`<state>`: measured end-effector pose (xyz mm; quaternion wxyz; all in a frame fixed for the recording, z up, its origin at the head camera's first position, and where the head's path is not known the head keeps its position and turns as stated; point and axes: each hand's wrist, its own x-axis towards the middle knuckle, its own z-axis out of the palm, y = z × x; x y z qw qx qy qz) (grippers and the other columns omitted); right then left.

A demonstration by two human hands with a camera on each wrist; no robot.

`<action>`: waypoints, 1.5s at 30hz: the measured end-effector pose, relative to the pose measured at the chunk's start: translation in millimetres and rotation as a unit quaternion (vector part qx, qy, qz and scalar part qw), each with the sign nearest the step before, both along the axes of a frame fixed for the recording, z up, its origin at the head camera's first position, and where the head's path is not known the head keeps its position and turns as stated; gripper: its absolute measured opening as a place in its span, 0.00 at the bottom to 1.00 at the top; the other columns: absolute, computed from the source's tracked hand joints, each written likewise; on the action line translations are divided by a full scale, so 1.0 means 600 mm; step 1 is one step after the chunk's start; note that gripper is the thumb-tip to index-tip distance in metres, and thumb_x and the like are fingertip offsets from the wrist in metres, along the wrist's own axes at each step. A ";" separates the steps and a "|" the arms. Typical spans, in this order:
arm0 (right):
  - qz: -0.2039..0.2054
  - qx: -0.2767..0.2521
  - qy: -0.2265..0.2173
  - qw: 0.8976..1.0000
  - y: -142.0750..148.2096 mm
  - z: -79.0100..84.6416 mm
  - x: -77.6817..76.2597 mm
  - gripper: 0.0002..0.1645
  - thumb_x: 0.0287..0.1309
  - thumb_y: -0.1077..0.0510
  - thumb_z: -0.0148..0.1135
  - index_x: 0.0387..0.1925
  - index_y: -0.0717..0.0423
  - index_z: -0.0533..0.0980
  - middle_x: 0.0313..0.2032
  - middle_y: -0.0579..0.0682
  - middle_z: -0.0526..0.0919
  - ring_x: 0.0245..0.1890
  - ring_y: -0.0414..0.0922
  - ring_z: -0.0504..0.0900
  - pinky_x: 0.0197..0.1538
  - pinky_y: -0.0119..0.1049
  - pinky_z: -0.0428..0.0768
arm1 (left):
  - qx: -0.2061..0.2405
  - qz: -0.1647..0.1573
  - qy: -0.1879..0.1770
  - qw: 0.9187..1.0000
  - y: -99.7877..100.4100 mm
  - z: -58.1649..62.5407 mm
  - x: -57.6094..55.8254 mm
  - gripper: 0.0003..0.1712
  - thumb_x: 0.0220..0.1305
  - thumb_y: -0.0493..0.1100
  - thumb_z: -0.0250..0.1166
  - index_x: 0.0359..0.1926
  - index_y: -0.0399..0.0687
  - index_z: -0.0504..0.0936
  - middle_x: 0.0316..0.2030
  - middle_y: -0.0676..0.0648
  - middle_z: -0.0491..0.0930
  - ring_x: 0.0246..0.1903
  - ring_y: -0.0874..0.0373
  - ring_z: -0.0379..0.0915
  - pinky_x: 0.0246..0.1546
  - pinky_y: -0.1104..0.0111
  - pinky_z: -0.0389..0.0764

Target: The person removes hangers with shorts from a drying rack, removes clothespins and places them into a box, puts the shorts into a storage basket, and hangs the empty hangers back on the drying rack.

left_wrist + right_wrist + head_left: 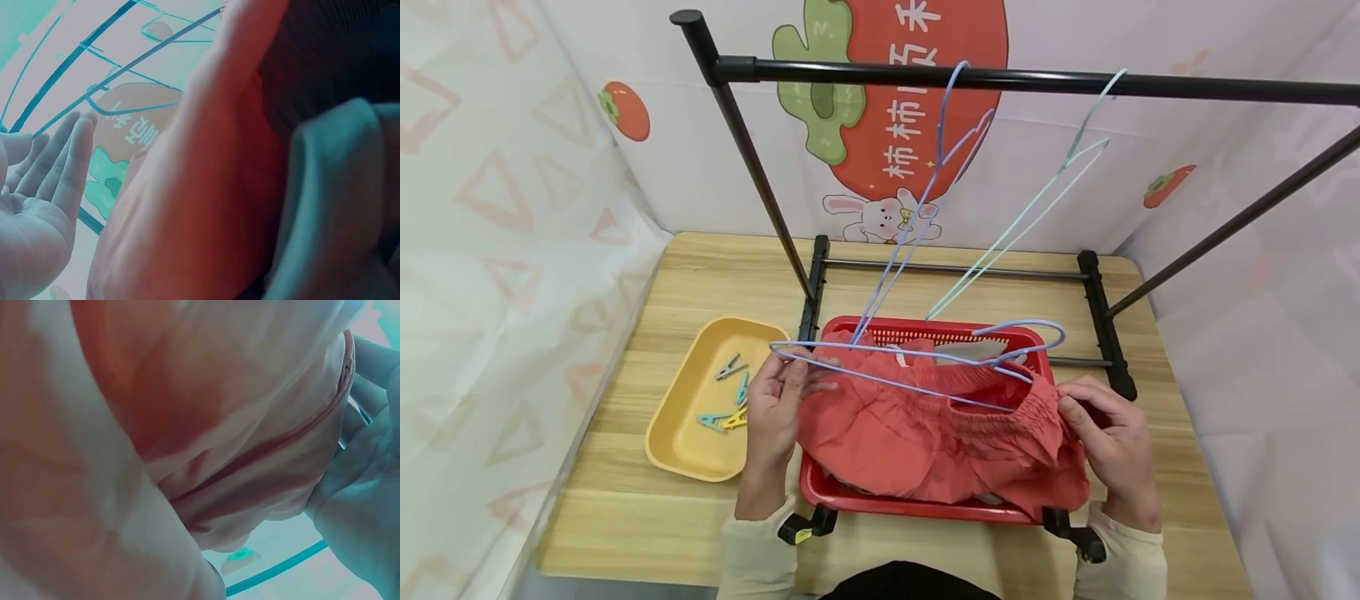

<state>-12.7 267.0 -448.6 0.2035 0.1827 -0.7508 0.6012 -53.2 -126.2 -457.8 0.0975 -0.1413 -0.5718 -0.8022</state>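
Red shorts [880, 442] with a gathered elastic waistband lie bunched over a red basket [925, 505]. A periwinkle-blue hanger [1030, 322] lies across them, its hook pointing right and its right end inside the waist opening. My left hand [778, 404] pinches the hanger's left end between thumb and fingers; the left wrist view shows this hand [44, 206] at the hanger bar [125, 72]. At the waistband's right side, my right hand [1108, 429] pinches the fabric. Cloth hides part of that hand [362, 481] in the right wrist view.
A black rack [880, 73] stands behind the basket, with a blue hanger [942, 125] and a mint-green hanger [1026, 212] on its bar. On the left, a yellow tray [681, 446] holds several clothespins [735, 418]. Grey cloth [966, 350] shows inside the basket.
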 end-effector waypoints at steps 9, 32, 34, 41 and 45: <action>-0.007 0.020 -0.007 1.000 -0.010 0.003 0.002 0.15 0.55 0.86 0.58 0.41 0.75 0.82 0.38 0.52 0.85 0.38 0.41 0.81 0.41 0.23 0.79 | -0.014 -0.060 -0.016 0.998 0.036 -0.010 0.006 0.14 0.81 0.33 0.51 0.52 0.22 0.75 0.47 0.36 0.86 0.44 0.42 0.86 0.43 0.55 0.85; -0.021 0.029 -0.009 0.999 -0.034 0.010 -0.002 0.15 0.56 0.85 0.58 0.42 0.74 0.82 0.41 0.53 0.85 0.41 0.43 0.81 0.44 0.24 0.79 | -0.022 -0.104 -0.012 0.994 0.101 -0.013 0.027 0.14 0.80 0.32 0.52 0.51 0.22 0.79 0.47 0.28 0.83 0.47 0.47 0.86 0.45 0.53 0.84; -0.019 0.027 -0.011 0.999 -0.032 0.010 -0.002 0.15 0.57 0.85 0.58 0.43 0.74 0.82 0.41 0.53 0.85 0.41 0.43 0.81 0.45 0.25 0.79 | -0.020 -0.090 -0.008 0.996 0.101 -0.012 0.027 0.14 0.80 0.32 0.52 0.50 0.22 0.79 0.47 0.28 0.84 0.46 0.47 0.86 0.44 0.53 0.84; -0.036 0.062 -0.031 0.997 -0.022 0.012 0.006 0.16 0.57 0.84 0.59 0.44 0.73 0.82 0.42 0.50 0.85 0.40 0.41 0.81 0.42 0.24 0.80 | -0.018 -0.066 0.015 0.998 0.087 -0.014 0.027 0.15 0.80 0.32 0.51 0.50 0.19 0.77 0.45 0.25 0.83 0.44 0.49 0.87 0.43 0.53 0.84; -0.031 0.083 -0.048 0.995 -0.018 0.012 0.010 0.17 0.56 0.84 0.61 0.45 0.71 0.82 0.41 0.50 0.85 0.41 0.41 0.81 0.44 0.25 0.80 | -0.022 -0.056 0.019 0.998 0.075 -0.011 0.028 0.15 0.80 0.33 0.51 0.49 0.19 0.76 0.46 0.25 0.83 0.44 0.50 0.87 0.43 0.53 0.84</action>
